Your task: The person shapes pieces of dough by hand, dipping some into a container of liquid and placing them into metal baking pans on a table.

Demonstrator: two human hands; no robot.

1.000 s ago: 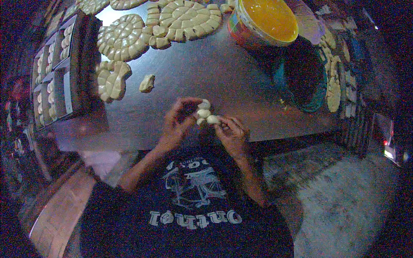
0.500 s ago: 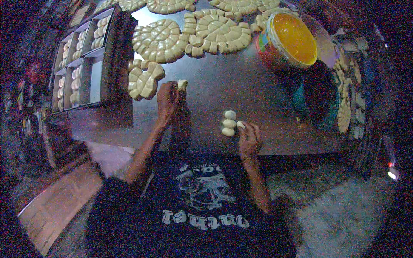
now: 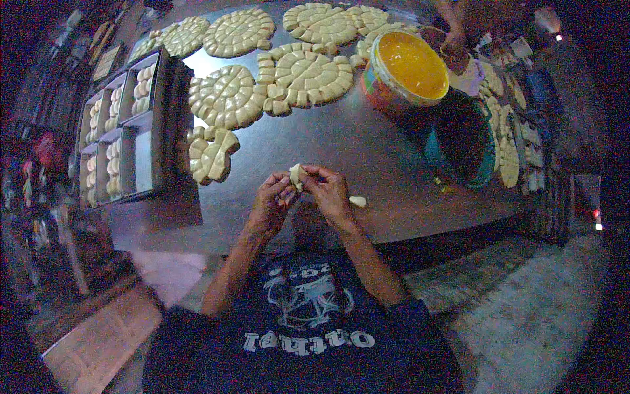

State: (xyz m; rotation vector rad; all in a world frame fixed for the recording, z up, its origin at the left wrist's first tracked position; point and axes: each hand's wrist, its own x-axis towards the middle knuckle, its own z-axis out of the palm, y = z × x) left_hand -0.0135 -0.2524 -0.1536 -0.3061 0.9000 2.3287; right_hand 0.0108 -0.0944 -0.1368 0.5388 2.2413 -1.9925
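Note:
My left hand [image 3: 272, 200] and my right hand [image 3: 328, 194] meet over the near part of the metal table, both closed around a small irregular piece of pale dough [image 3: 296, 173] pinched between their fingertips. Just right of my right hand lies a pale dough ball [image 3: 357, 201]; any others behind that hand are hidden. Farther away, on the left, a partly broken-up dough round [image 3: 213, 152] rests on the metal table [image 3: 262, 141].
A divided box [image 3: 138, 139] holding rows of dough balls stands left. Cut dough rounds [image 3: 312, 75] cover the back. A bucket of yellow substance [image 3: 407, 69] and a dark teal container [image 3: 433, 148] stand right. Another person's arm [image 3: 449, 20] reaches in at top right.
My left hand went out to the small dough lump on the left and has come back with dough. My right hand left the dough balls on the table and moved left to join it.

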